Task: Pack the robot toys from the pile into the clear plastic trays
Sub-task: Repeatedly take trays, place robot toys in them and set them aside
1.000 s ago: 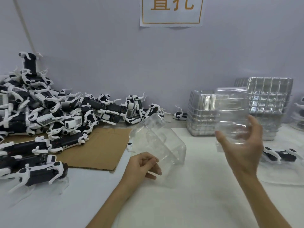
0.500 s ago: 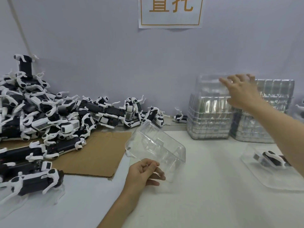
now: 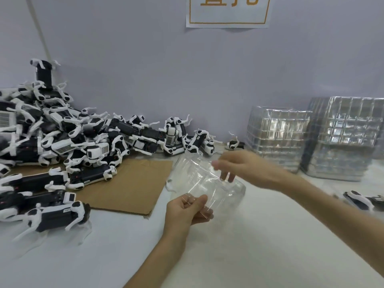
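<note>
Left hand (image 3: pixel 187 208) pinches near rim of clear plastic tray (image 3: pixel 199 177), tilted over white surface (image 3: pixel 259 235). Right hand (image 3: pixel 245 166), blurred, fingers (image 3: pixel 228 173) at far rim; grip unclear.

My right hand (image 3: pixel 245 167) is blurred, so I cannot tell whether its fingers grip the clear tray (image 3: pixel 199 179) or only touch it. The wall sign (image 3: pixel 228 15) is cut by the top edge, the toy pile (image 3: pixel 62 142) by the left, and one blurred robot toy (image 3: pixel 361 201) by the right.
</note>
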